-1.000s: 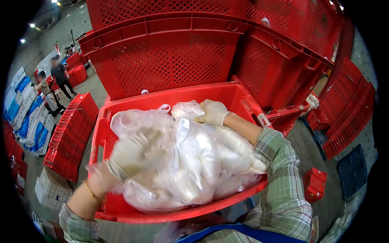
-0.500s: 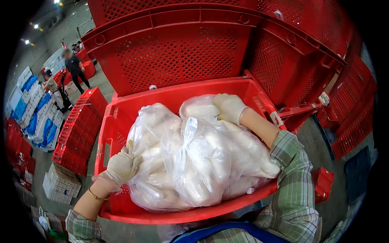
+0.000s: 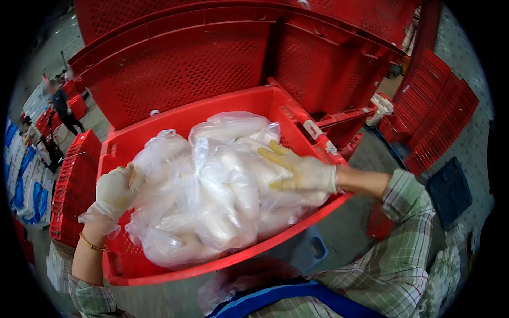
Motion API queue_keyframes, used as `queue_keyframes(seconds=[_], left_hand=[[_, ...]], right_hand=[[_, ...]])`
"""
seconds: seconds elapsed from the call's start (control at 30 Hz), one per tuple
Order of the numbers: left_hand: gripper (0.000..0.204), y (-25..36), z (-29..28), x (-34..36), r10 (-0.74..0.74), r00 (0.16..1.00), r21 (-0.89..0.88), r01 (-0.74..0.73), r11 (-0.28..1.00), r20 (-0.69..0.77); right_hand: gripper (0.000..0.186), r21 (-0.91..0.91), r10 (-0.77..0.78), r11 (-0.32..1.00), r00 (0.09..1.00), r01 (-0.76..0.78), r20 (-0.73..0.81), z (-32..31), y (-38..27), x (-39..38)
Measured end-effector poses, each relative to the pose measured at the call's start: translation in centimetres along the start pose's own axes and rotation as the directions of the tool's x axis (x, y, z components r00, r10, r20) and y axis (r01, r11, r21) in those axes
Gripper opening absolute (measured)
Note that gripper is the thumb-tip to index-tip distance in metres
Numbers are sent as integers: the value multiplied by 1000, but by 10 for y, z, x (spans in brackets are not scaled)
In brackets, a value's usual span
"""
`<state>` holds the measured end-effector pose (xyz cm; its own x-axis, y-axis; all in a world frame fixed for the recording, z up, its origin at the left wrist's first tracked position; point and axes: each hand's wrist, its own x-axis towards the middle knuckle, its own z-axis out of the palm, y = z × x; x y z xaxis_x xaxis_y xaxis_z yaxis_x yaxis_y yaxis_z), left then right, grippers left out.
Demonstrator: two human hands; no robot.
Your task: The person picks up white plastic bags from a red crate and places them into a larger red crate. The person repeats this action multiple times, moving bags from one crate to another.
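Note:
A red crate (image 3: 228, 259) holds several clear plastic bags (image 3: 222, 206) packed with pale, rounded contents that I cannot identify; one knotted bag lies on top in the middle. At the crate's left side is my gloved left hand (image 3: 117, 188), fingers curled closed against the edge of the bags; what they grip is unclear. On the right, my gloved right hand (image 3: 294, 169) lies with fingers spread over a bag (image 3: 254, 175), its fingertips pointing left.
Large perforated red crates (image 3: 180, 63) stand stacked directly behind. Nested red crates are at left (image 3: 74, 185) and right (image 3: 435, 116). A dark pallet (image 3: 449, 188) lies on the floor at right. Two people (image 3: 61, 106) stand back left beside white boxes with blue plastic (image 3: 24, 180).
My right hand has come down from the back bag and spread its fingers. My left hand has shifted up and toward the crate's left rim. The whole view has shifted.

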<state>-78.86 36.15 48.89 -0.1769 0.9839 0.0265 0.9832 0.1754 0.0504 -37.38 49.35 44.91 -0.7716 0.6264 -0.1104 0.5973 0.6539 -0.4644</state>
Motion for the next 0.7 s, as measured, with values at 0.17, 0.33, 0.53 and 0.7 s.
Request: queue_keyframes(seconds=[0.17,0.33,0.53,0.7], left_hand=[[88,-3,39,-2,186,982,41,-188,981,38],[90,-16,52,4,207,978,20,-206,978,-33],[87,-19,62,-3,158,987,6,-158,987,-20],[62,-19,22,2,226,974,-72,-226,972,-1]], right_hand=[[101,-225,-129,969,984,100,-119,9,-37,-19],[95,-425,-274,874,961,237,-27,-19,-4,49],[96,-310,-78,949,996,57,-54,10,11,59],[85,-604,60,787,960,123,273,-34,-14,96]])
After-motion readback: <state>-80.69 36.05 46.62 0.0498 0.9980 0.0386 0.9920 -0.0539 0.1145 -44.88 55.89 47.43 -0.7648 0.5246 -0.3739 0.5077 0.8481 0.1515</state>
